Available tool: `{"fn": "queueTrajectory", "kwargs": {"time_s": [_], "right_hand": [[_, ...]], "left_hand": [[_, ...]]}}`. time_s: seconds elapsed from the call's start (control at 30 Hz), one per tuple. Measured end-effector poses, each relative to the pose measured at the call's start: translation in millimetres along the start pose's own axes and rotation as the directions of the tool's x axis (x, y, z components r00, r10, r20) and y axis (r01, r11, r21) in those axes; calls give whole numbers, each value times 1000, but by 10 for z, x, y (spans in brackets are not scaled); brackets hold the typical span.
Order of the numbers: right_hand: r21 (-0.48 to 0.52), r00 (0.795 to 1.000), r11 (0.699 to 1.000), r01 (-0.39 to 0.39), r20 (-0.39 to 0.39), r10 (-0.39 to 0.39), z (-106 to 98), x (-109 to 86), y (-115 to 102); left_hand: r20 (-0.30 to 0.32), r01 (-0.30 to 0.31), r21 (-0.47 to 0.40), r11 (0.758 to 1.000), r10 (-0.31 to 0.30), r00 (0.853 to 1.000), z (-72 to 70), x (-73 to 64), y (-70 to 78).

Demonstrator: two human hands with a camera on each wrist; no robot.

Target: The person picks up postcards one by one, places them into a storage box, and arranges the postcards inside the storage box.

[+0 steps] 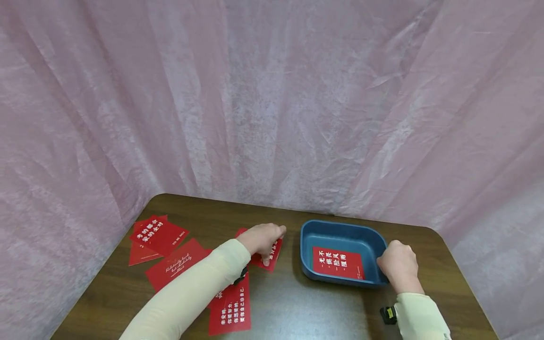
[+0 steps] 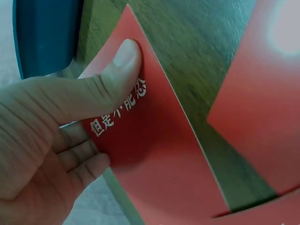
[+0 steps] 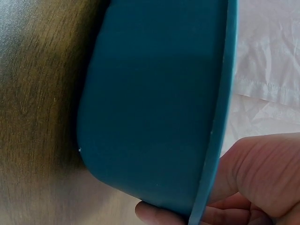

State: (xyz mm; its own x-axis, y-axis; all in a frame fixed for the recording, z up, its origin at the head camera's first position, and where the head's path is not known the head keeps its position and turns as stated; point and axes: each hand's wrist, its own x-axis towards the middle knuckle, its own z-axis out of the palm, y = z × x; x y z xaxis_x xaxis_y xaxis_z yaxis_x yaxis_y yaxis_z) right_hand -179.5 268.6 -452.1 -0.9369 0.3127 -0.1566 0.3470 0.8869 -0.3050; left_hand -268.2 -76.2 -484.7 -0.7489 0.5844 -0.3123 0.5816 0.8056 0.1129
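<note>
In the left wrist view, my left hand [image 1: 263, 238] pinches a red card [image 2: 154, 161] printed with white characters, its thumb across the printed face and the other fingers at the edge and partly behind. The head view shows this card just left of a blue plastic bin [image 1: 303, 248], largely covered by the hand. My right hand [image 1: 398, 265] grips the bin's right end, thumb inside the rim and a fingertip [image 3: 154, 213] against the outer wall. Flat inside the bin lies another red card [image 1: 337, 263] with white writing.
Several more red cards lie overlapping on the left of the wooden table: a pile [image 1: 159, 236] at the far left, a card with script [image 1: 178, 263], and one [image 1: 230, 311] near the front, partly under the left forearm. A pink curtain [image 1: 255, 104] hangs behind the table.
</note>
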Motion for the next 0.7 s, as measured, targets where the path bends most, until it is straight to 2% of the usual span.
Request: {"fn": "queueTrajectory", "kwargs": {"time_s": [0.1, 0.23, 0.37, 0.47, 0.53, 0.63, 0.7], "right_hand": [[-2, 1000, 1000, -4, 1, 4, 12, 3, 9], [-5, 1000, 1000, -10, 2, 10, 29, 6, 12], [-2, 1000, 1000, -12, -1, 12, 31, 2, 1], [-2, 1000, 1000, -14, -4, 14, 23, -1, -5], [-4, 1000, 1000, -16, -4, 16, 18, 0, -6], [-6, 1000, 1000, -17, -3, 17, 20, 9, -12], [-7, 1000, 1000, -16, -2, 16, 24, 15, -16]], "left_hand": [[-29, -43, 106, 993, 47, 998, -28, -15, 27], [-78, -70, 286, 956, 96, 992, -59, -24, 26], [-135, -64, 354, 933, 119, 984, -114, -10, -30], [-202, -63, 339, 939, 138, 970, -199, -19, -88], [-255, -56, 292, 955, 134, 958, -277, -42, -136], [-340, -22, 141, 990, 69, 938, -424, -109, -222], [-379, -9, -12, 1000, 4, 926, -528, -156, -284]]}}
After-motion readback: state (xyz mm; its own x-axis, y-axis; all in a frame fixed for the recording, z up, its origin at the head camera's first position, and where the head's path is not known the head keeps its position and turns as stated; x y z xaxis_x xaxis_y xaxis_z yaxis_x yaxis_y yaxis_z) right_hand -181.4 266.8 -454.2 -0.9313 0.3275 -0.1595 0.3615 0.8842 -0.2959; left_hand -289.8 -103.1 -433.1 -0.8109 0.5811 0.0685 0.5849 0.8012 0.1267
